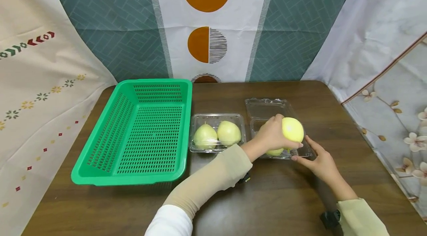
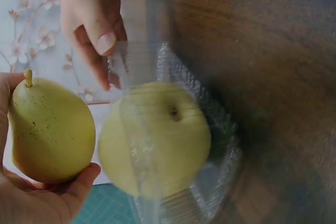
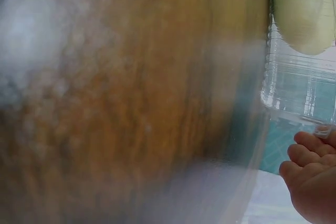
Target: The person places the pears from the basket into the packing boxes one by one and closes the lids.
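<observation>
My left hand (image 1: pixel 271 133) grips a yellow-green pear (image 1: pixel 293 130), raised over an opened clear plastic container (image 1: pixel 255 125) at the right of the table. In the left wrist view this pear (image 2: pixel 52 129) lies between thumb and fingers, its stem showing. Another pear (image 2: pixel 157 140) is seen through the container's wall. My right hand (image 1: pixel 323 162) holds the container's right end, thumb at the near corner and a finger along the side. The right wrist view shows those fingers (image 3: pixel 310 156) at the container's edge. The left forearm and hand hide part of the container.
The container's lid (image 1: pixel 267 108) lies folded back behind it. Left of it, a second clear container (image 1: pixel 242 126) holds two pears (image 1: pixel 228 133). A large green plastic basket (image 1: pixel 182 154) stands at the left of the brown table (image 1: pixel 283 199). Patterned cloth hangs behind.
</observation>
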Motion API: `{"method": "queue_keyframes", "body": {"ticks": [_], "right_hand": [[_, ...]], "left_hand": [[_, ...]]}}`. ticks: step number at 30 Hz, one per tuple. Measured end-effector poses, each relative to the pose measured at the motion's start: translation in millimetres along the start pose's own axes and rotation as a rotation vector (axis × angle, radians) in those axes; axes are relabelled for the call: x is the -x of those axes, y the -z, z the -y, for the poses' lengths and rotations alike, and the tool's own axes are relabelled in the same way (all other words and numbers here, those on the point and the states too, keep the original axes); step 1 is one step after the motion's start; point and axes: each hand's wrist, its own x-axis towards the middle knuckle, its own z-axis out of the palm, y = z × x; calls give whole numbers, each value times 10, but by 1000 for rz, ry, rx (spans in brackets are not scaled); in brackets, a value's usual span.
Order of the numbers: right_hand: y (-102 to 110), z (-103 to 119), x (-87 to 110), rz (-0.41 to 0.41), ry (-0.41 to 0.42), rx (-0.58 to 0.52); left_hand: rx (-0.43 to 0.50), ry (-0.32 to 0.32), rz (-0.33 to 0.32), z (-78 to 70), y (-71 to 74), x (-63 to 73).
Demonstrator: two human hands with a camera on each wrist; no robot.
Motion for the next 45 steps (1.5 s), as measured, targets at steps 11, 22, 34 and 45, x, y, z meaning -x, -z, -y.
{"method": "queue_keyframes", "body": {"ticks": [11,22,34,45], "right_hand": [[-45,12,-49,-6,21,-17],[-50,30,-52,-50,34,-2],[-24,20,-30,-17,5,-11],[-21,6,-24,-40,6,-8]], "left_hand": [[71,-57,-11,101,-153,-29],[36,-50,-40,148,-239,-153],[-288,-79,-55,103,-334,-166],[-445,-65,-58,69,-426,-157]]}}
